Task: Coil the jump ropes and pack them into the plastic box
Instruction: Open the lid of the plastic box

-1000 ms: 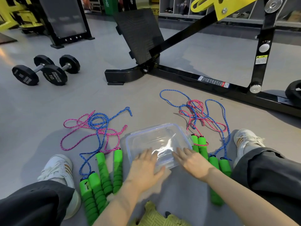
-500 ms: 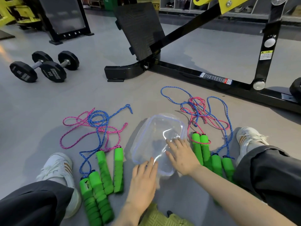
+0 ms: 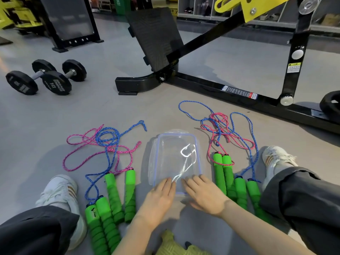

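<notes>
Head view: flat left hand [image 3: 158,199] and flat right hand [image 3: 206,196] touch one plastic box [image 3: 174,153] between four jump ropes [image 3: 109,133].

Four jump ropes [image 3: 110,149] are counted all told: two at 9 o'clock of the plastic box [image 3: 176,157], two at 3 o'clock, so eight green handles [image 3: 112,196]. One box. Two dumbbells [image 3: 55,82] are spotted at 10 o'clock, plus two white sneakers [image 3: 58,190].
</notes>
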A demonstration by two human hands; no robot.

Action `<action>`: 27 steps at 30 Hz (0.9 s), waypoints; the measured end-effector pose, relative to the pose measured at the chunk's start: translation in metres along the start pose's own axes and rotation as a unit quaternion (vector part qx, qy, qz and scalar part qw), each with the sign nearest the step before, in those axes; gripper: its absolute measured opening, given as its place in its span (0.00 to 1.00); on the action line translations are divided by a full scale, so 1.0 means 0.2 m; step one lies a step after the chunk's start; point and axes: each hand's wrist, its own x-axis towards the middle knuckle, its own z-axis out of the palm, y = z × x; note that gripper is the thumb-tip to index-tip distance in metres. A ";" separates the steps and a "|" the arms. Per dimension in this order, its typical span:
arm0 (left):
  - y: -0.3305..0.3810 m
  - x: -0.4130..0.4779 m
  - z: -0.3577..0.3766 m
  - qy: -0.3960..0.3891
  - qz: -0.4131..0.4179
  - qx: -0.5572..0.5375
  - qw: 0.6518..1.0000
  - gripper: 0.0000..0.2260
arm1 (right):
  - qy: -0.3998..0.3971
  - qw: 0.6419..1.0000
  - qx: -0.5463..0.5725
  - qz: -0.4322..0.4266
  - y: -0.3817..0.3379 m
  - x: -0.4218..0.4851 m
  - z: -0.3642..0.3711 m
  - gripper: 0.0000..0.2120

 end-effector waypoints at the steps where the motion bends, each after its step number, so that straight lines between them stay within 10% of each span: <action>1: -0.01 0.00 0.00 0.001 0.013 0.011 1.000 0.22 | 0.014 1.000 -0.014 -0.012 0.00 0.00 0.01 0.27; 6: -0.03 0.01 -0.02 -0.008 0.036 -0.012 0.999 0.17 | 0.003 0.997 -0.050 -0.064 0.00 0.01 -0.03 0.10; 27: -0.02 0.09 -0.09 -0.118 0.061 0.088 0.987 0.20 | -0.038 0.979 -0.194 -0.045 -0.14 0.13 -0.17 0.22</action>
